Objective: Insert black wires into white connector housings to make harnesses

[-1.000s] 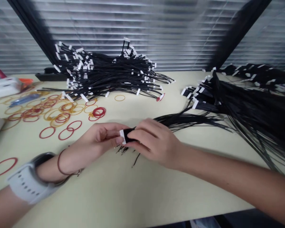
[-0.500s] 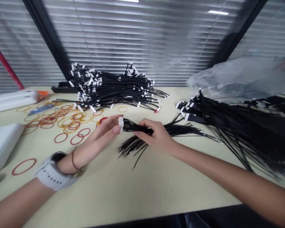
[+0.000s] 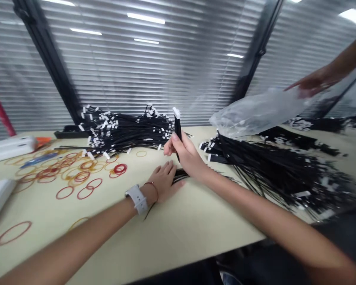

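Note:
My right hand (image 3: 188,154) is closed around a bundle of black cables (image 3: 177,126), held upright with its white connectors at the top. Just below and to the left, my left hand (image 3: 164,180) lies palm down with fingers stretched out over loose black wires (image 3: 180,177) on the table. Part of those wires is hidden beneath both hands. Behind my hands sits a large pile of black cables with white connectors (image 3: 130,128).
Red and yellow rubber bands (image 3: 68,168) are scattered at the left, near white boxes (image 3: 12,148). Another cable heap (image 3: 264,162) spreads at the right. Above it, a co-worker's hand (image 3: 317,81) touches a clear plastic bag (image 3: 252,113). Window blinds stand behind the table (image 3: 178,233).
My right hand has raised the cable bundle from lying sideways to upright. My left hand has left the white connectors and now rests flat on wires. The co-worker's hand has come further into view.

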The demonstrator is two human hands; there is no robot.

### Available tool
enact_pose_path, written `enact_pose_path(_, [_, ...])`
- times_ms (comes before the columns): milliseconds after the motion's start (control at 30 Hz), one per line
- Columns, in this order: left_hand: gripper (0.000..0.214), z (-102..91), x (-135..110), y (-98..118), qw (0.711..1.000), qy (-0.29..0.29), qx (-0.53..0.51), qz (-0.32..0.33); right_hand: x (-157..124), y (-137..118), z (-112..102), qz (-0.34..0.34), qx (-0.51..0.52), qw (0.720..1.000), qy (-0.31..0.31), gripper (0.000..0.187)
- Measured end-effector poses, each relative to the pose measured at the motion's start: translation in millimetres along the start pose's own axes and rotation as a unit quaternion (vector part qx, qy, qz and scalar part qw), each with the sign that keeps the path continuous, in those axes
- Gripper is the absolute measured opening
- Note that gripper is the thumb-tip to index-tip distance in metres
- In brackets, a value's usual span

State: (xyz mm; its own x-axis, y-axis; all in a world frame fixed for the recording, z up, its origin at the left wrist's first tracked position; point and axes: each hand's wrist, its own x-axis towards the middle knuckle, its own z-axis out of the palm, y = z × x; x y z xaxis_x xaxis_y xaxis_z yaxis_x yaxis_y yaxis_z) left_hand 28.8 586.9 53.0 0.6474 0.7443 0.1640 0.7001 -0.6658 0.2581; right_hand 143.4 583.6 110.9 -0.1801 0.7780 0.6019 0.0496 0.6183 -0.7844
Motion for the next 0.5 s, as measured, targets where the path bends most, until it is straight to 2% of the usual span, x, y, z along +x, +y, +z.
enact_pose_path(100, [0.057,2.4,1,-11,0.999,-0.031,0.021,-0.004,7,-8,-16,-0.041,-0.011,0.999,0.017,0.028])
enact_pose_path(200, [0.053,-2.8,-10,-23,0.998,-0.048,0.036,-0.006,23,-26,-41,-0.114,-0.017,0.991,0.063,0.024])
enact_pose_path(267, [0.051,-6.8,-17,-29,0.998,-0.054,0.043,-0.012,35,-44,-60,-0.151,-0.020,0.982,0.115,0.020])
enact_pose_path(400, [0.049,-10.0,-24,-34,0.997,-0.058,0.050,-0.016,50,-91,-96,-0.183,-0.021,0.954,0.235,0.021])
enact_pose_path(467, [0.048,-9.4,-25,-35,0.997,-0.057,0.051,-0.013,51,-113,-110,-0.202,-0.022,0.947,0.251,0.025])
enact_pose_path(500, [0.048,-9.0,-25,-36,0.997,-0.056,0.051,-0.012,51,-122,-115,-0.210,-0.055,0.950,0.222,0.031])
